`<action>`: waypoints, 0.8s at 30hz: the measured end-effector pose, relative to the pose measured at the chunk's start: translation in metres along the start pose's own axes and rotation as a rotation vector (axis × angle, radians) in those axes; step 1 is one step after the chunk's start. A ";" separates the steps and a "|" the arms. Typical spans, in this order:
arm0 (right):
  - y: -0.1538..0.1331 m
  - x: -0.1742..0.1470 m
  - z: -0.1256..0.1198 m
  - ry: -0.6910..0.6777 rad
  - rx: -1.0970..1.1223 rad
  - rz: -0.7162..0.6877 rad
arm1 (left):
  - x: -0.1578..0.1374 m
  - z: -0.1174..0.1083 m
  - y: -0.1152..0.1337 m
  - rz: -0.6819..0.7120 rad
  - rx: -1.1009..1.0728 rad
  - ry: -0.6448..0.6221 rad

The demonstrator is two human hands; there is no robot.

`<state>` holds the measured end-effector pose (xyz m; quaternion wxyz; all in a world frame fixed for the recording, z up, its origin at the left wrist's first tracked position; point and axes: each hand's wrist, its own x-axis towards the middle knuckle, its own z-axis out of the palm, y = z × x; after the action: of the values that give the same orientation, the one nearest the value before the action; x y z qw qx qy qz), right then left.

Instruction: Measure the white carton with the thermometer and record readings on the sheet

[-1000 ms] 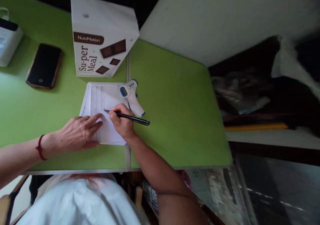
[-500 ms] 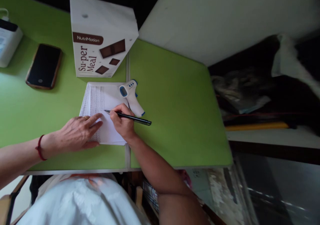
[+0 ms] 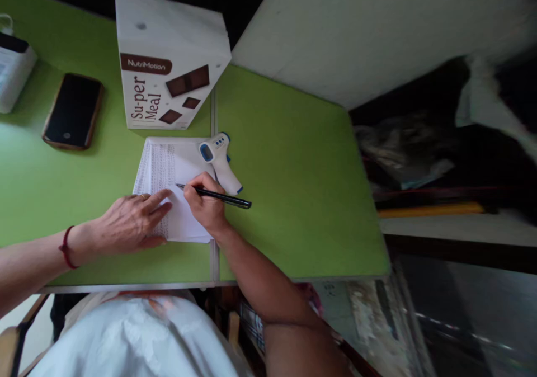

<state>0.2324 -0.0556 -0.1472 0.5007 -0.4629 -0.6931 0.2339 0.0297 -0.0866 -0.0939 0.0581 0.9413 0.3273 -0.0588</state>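
Note:
A white sheet of paper point(image 3: 168, 167) with a printed column of rows lies on the green table point(image 3: 285, 159). My right hand point(image 3: 205, 206) grips a black pen point(image 3: 224, 198), its tip touching the paper near the middle. My left hand point(image 3: 128, 223) lies flat on the paper's lower left part, fingers spread, with a ring on one finger and a red band at the wrist. A white and blue infrared thermometer point(image 3: 220, 161) rests on the paper's right edge, just beyond my right hand.
A white "Su-per Meal" box point(image 3: 168, 64) stands behind the paper. A dark phone point(image 3: 73, 111) lies at the left, and a white device point(image 3: 12, 72) sits at the far left edge. Dark clutter and a shelf fill the right side beyond the table edge.
The pen's tail end shifted slightly in my right hand while its tip stayed on the paper. My left hand has not moved.

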 end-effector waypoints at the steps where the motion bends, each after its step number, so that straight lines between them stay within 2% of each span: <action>1: 0.000 0.000 0.000 0.001 0.001 -0.007 | 0.000 0.000 0.000 -0.001 0.002 0.003; 12: 0.000 0.000 0.001 0.036 0.045 -0.054 | 0.001 -0.002 0.000 -0.015 -0.005 -0.032; 24: 0.000 0.000 0.001 0.000 0.043 0.007 | 0.001 -0.001 0.001 -0.007 0.004 -0.009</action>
<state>0.2317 -0.0554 -0.1479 0.5097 -0.4544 -0.6864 0.2502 0.0311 -0.0861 -0.0935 0.0576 0.9400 0.3302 -0.0637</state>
